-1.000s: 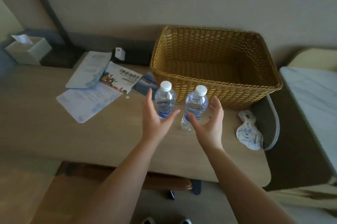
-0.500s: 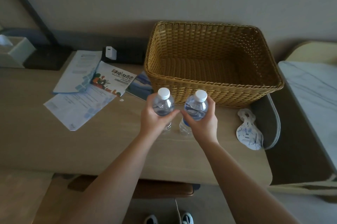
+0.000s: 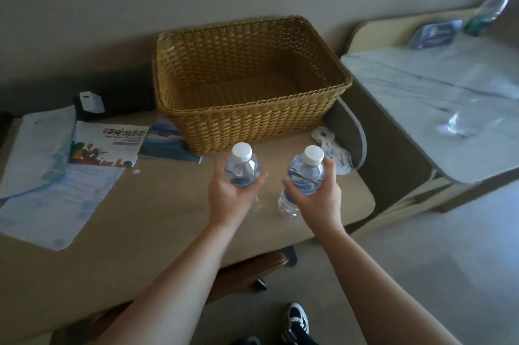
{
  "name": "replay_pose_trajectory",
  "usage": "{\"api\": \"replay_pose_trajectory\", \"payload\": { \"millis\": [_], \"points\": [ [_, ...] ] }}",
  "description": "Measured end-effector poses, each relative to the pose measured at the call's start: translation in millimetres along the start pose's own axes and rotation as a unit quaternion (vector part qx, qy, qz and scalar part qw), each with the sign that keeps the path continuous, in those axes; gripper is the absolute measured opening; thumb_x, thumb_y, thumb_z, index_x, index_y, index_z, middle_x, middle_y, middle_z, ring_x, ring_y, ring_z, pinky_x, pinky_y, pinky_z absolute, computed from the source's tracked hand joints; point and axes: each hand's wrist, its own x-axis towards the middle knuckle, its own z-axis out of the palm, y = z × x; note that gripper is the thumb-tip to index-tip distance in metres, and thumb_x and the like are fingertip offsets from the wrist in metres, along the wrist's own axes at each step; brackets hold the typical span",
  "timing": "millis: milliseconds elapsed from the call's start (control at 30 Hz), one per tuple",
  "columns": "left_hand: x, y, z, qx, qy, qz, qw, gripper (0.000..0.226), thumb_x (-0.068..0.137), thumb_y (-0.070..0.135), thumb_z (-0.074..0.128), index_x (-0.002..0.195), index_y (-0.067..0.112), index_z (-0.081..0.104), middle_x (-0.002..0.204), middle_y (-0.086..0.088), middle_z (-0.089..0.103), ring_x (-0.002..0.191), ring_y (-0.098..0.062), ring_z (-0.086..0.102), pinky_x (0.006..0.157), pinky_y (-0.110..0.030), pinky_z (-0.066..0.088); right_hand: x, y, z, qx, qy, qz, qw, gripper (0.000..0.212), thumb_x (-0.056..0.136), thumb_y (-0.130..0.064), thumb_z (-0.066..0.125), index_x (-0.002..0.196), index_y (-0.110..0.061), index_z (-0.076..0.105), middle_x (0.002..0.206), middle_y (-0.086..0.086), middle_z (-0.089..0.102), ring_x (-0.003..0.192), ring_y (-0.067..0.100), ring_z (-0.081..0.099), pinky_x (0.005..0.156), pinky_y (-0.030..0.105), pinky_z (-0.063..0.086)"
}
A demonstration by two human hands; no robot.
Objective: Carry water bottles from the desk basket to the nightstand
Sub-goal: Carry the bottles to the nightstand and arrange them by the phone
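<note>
Two small clear water bottles with white caps are lifted above the desk. My left hand point(image 3: 233, 198) grips the left bottle point(image 3: 241, 167) around its body. My right hand point(image 3: 317, 198) grips the right bottle point(image 3: 307, 173), which tilts with its base toward me. Behind them stands the wicker basket point(image 3: 252, 117), with nothing visible inside. To the right is the marble-topped nightstand point(image 3: 438, 86), apart from the desk.
Papers and brochures point(image 3: 106, 142) lie on the left of the desk point(image 3: 140, 204). A white patterned object point(image 3: 334, 148) sits at the desk's right end. A chair point(image 3: 252, 269) is tucked under the desk. My shoe point(image 3: 297, 322) is on the floor.
Both hands closed around the bottles and lifted them off the desk, drawing them apart. The view has swung right, bringing the nightstand into sight.
</note>
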Motion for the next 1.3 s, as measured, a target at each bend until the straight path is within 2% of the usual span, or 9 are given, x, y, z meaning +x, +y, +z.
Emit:
{"api": "replay_pose_trajectory", "payload": {
  "millis": [100, 167, 333, 433, 633, 767, 933, 1100, 1300],
  "points": [
    [-17.9, 12.1, 20.6, -0.023, -0.05, 0.013, 0.998, 0.062, 0.061, 0.056, 0.081, 0.11, 0.036, 0.049, 0.099, 0.024, 0.061, 0.092, 0.009, 0.059, 0.074, -0.001, 0.04, -18.1, 11.3, -28.0, -0.001, 0.062, 0.027, 0.998, 0.081, 0.064, -0.041, 0.084, 0.126, -0.045, 0.032, 0.124, -0.008, 0.058, 0.107, 0.008, 0.056, 0.085, 0.019, 0.045],
    [-31.6, 23.9, 38.9, -0.032, -0.095, 0.013, 0.995, 0.063, 0.06, 0.058, 0.08, 0.11, 0.035, 0.049, 0.101, 0.015, 0.064, 0.093, 0.006, 0.061, 0.073, -0.002, 0.042, -28.8, 18.7, -49.4, -0.006, 0.107, 0.044, 0.993, 0.082, 0.064, -0.04, 0.085, 0.127, -0.042, 0.033, 0.125, -0.006, 0.058, 0.108, 0.009, 0.056, 0.08, 0.007, 0.039],
    [-71.3, 58.9, 94.1, -0.044, -0.199, 0.031, 0.978, 0.062, 0.057, 0.058, 0.079, 0.107, 0.05, 0.043, 0.099, 0.04, 0.058, 0.091, 0.016, 0.056, 0.076, -0.003, 0.041, -58.2, 42.0, -114.2, -0.013, 0.197, 0.094, 0.976, 0.08, 0.066, -0.04, 0.083, 0.129, -0.036, 0.034, 0.121, -0.005, 0.061, 0.105, 0.011, 0.059, 0.073, 0.002, 0.035],
    [-101.6, 81.4, 131.6, -0.064, -0.268, 0.042, 0.96, 0.061, 0.06, 0.06, 0.078, 0.109, 0.052, 0.043, 0.101, 0.039, 0.058, 0.095, 0.009, 0.059, 0.079, -0.014, 0.049, -77.1, 58.0, -160.3, -0.026, 0.267, 0.111, 0.957, 0.078, 0.068, -0.037, 0.083, 0.13, -0.031, 0.036, 0.122, -0.004, 0.059, 0.101, 0.009, 0.057, 0.069, -0.003, 0.035],
    [-171.1, 131.0, 226.6, -0.119, -0.392, 0.056, 0.91, 0.058, 0.061, 0.062, 0.078, 0.108, 0.058, 0.043, 0.103, 0.035, 0.059, 0.096, 0.011, 0.059, 0.074, -0.001, 0.043, -108.3, 101.8, -266.3, -0.02, 0.393, 0.136, 0.909, 0.075, 0.067, -0.03, 0.085, 0.128, -0.027, 0.042, 0.112, -0.006, 0.061, 0.093, 0.002, 0.06, 0.071, -0.003, 0.039],
    [-228.6, 164.7, 301.7, -0.129, -0.459, 0.064, 0.877, 0.06, 0.06, 0.06, 0.08, 0.108, 0.056, 0.045, 0.104, 0.026, 0.062, 0.096, 0.002, 0.063, 0.08, -0.019, 0.052, -129.3, 142.2, -344.8, -0.016, 0.46, 0.148, 0.875, 0.074, 0.065, -0.024, 0.087, 0.125, -0.025, 0.045, 0.102, -0.006, 0.065, 0.086, -0.008, 0.062, 0.075, 0.0, 0.041],
    [-304.7, 220.0, 390.4, -0.138, -0.511, 0.097, 0.843, 0.062, 0.059, 0.061, 0.081, 0.107, 0.059, 0.042, 0.101, 0.028, 0.062, 0.092, 0.008, 0.062, 0.076, -0.013, 0.049, -151.1, 193.4, -450.0, -0.047, 0.519, 0.157, 0.839, 0.072, 0.064, -0.036, 0.085, 0.121, -0.036, 0.042, 0.107, -0.007, 0.061, 0.091, -0.019, 0.055, 0.073, -0.003, 0.037],
    [-366.0, 273.4, 466.6, -0.134, -0.55, 0.106, 0.817, 0.065, 0.06, 0.056, 0.081, 0.112, 0.045, 0.045, 0.102, 0.02, 0.063, 0.091, 0.009, 0.061, 0.084, -0.029, 0.054, -167.2, 228.9, -539.6, -0.07, 0.562, 0.162, 0.808, 0.07, 0.063, -0.048, 0.08, 0.119, -0.044, 0.038, 0.101, -0.011, 0.062, 0.085, -0.011, 0.058, 0.073, -0.004, 0.035],
    [-422.0, 318.1, 549.0, -0.151, -0.594, 0.112, 0.782, 0.072, 0.059, 0.06, 0.078, 0.119, 0.037, 0.046, 0.108, 0.012, 0.064, 0.096, -0.003, 0.065, 0.086, -0.032, 0.056, -176.4, 264.1, -619.1, -0.064, 0.589, 0.186, 0.784, 0.072, 0.067, -0.045, 0.081, 0.125, -0.032, 0.038, 0.104, -0.016, 0.061, 0.087, -0.015, 0.06, 0.072, 0.0, 0.042]
  ]
}}
